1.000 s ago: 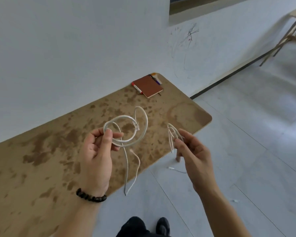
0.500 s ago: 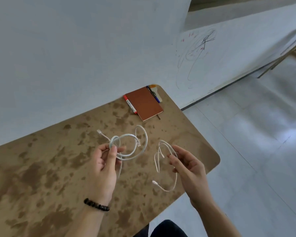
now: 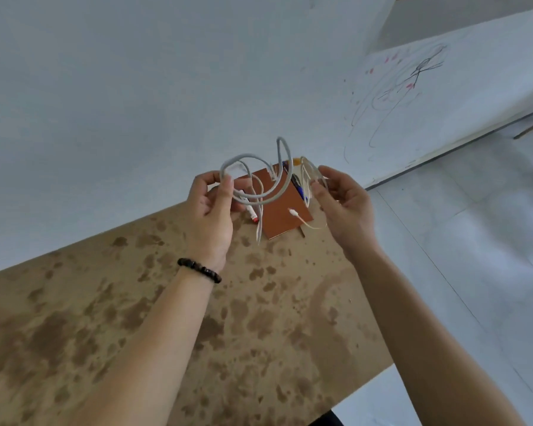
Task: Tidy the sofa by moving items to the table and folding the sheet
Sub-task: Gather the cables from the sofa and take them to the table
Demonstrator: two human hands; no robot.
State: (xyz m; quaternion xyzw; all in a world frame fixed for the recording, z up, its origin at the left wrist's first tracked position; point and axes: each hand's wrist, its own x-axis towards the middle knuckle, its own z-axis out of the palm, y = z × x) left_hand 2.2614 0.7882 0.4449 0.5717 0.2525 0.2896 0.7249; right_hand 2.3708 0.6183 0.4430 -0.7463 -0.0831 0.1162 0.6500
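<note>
My left hand (image 3: 210,218) pinches the coiled grey cable (image 3: 246,156) and my right hand (image 3: 346,207) pinches the thin white cable (image 3: 293,212) above the table (image 3: 259,333), apart, presumably to prevent tangling.

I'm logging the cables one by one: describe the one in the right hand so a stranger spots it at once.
Two hands hover over the far end of the stained brown tabletop. The right hand pinches a thin cream-white cable in small loops, its plug dangling. It is slimmer and coiled tighter than the thick grey-white cable gripped by the left hand.
</note>
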